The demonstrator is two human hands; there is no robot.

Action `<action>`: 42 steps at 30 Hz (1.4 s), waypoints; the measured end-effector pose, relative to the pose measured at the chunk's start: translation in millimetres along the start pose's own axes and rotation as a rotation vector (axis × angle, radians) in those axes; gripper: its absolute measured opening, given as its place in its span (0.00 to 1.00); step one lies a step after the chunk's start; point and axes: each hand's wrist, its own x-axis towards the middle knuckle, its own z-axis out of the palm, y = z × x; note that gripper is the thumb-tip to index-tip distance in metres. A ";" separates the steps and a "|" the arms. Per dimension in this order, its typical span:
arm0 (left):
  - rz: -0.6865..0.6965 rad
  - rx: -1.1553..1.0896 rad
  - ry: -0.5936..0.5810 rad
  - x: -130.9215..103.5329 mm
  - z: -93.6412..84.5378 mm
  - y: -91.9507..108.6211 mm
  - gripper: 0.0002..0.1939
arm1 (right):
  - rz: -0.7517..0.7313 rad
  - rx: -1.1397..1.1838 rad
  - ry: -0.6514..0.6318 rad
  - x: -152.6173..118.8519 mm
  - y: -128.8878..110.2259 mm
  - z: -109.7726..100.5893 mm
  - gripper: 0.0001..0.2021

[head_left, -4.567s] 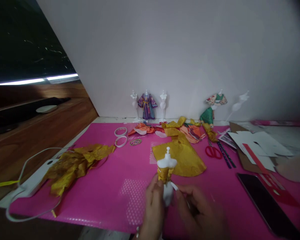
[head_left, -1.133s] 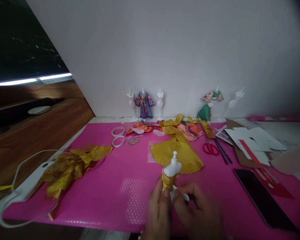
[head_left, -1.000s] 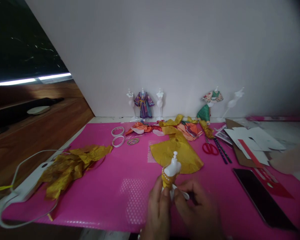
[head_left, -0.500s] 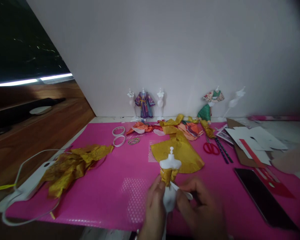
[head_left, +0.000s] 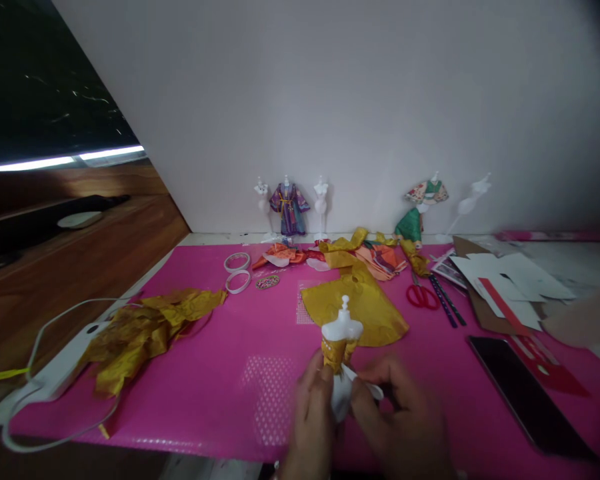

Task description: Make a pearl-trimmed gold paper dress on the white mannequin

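Note:
A small white dress-form mannequin [head_left: 342,329] stands upright near the front of the pink mat, a gold bodice [head_left: 334,353] wrapped round its chest. My left hand [head_left: 312,407] is closed round its left side at the waist. Between the thumb and finger of my right hand [head_left: 397,410] is a thin white strip [head_left: 349,375], its pointed end touching the mannequin's waist just below the bodice. Whether the strip is tape or paper I cannot tell. Behind the mannequin lies a flat piece of gold fabric [head_left: 365,307].
Crumpled gold fabric [head_left: 153,333] and a white cable [head_left: 55,440] lie at left. Two tape rolls [head_left: 239,281], red scissors [head_left: 423,297], a dark phone [head_left: 527,393] and white papers [head_left: 515,277] sit on the pink mat [head_left: 200,393]. Several mannequins, one in a purple robe [head_left: 289,208], stand along the wall.
The mannequin has turned and tilted slightly in my left hand, its head shifting a little to the right. My right hand keeps the white strip at the waist.

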 end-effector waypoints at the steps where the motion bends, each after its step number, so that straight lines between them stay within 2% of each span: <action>1: -0.004 -0.003 -0.005 -0.1 0.1 0.1 0.18 | 0.002 -0.006 0.002 -0.1 -0.3 0.1 0.10; 14: 0.004 0.025 0.019 0.4 3.4 6.8 0.17 | 0.044 0.047 0.019 -4.3 2.3 0.6 0.09; 29: 0.019 0.040 0.008 1.5 1.6 4.1 0.15 | 0.000 0.020 0.033 -3.7 3.2 -0.1 0.10; 42: 0.019 0.015 0.034 0.8 3.1 3.4 0.16 | 0.062 0.079 -0.012 -5.1 6.6 1.5 0.09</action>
